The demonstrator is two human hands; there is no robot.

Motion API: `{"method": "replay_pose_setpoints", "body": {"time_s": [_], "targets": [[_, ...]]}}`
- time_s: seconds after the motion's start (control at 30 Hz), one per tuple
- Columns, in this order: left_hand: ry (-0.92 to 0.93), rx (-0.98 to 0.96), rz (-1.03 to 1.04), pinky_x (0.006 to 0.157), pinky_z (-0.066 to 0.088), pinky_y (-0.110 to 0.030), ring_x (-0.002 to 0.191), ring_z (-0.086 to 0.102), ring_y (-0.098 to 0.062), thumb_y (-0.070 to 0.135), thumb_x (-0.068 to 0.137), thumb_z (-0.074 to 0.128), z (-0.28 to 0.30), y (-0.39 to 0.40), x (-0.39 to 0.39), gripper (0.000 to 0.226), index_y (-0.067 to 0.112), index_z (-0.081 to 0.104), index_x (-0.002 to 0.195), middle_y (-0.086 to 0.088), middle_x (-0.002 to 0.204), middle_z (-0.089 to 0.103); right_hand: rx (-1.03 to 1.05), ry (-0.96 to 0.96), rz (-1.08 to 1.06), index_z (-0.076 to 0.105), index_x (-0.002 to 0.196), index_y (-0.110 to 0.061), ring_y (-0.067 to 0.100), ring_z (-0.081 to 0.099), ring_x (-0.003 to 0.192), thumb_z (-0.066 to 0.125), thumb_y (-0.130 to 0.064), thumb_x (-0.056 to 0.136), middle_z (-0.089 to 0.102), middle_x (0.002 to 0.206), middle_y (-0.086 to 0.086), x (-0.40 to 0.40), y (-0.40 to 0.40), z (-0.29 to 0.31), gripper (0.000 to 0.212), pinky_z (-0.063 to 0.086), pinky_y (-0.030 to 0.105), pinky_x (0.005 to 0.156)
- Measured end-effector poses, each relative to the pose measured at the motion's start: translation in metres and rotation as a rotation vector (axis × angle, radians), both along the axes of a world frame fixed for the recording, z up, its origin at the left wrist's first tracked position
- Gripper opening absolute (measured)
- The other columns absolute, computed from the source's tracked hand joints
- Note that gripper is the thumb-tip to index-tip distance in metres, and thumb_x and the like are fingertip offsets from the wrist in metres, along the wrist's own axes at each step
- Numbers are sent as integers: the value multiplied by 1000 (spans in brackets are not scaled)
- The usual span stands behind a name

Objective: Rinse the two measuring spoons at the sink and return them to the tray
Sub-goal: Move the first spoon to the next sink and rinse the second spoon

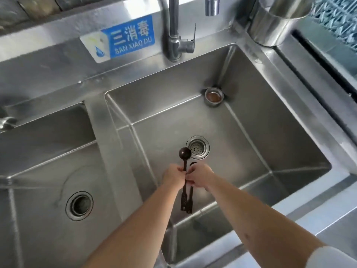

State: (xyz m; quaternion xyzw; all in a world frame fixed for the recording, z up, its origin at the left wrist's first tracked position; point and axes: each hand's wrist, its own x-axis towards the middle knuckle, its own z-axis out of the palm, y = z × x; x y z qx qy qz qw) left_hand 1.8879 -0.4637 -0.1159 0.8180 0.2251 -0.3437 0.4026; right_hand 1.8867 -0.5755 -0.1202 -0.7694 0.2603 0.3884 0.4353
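Over the right sink basin (251, 151), near the drain (198, 147), the left hand (173, 177) and right hand (201, 176) are each pinching a dark measuring spoon (185, 154), probably keeping drips inside.

The setting is a commercial or institutional kitchen wash station. A stainless-steel double sink (289, 117) fills the view, with welded square basins and a steel backsplash (48, 60) along the far edge. A blue label (127, 37) on the backsplash reads "SAN XIAO DU", marking a numbered wash basin. A steel faucet (173, 35) rises from the far rim. At the far right corner stands what appears to be a steel container (274, 22).
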Motion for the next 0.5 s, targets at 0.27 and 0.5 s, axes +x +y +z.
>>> {"method": "replay_pose_setpoints", "body": {"time_s": [0.27, 0.5], "targets": [[136, 208, 41, 78, 49, -24, 99, 67, -23, 17, 80, 67, -81, 1, 7, 16, 21, 77, 91, -4, 101, 75, -54, 92, 110, 69, 78, -9, 27, 70, 79, 63, -7, 81, 66, 78, 10, 7, 17, -95, 7, 59, 28, 70], [211, 225, 184, 88, 52, -29, 104, 65, -27, 18, 78, 66, -110, -4, -3, 23, 26, 76, 98, -7, 113, 71, -222, 98, 231, 65, 76, -14, 31, 59, 79, 58, -16, 81, 56, 78, 10, 2, 23, -118, 9, 39, 26, 64]]}}
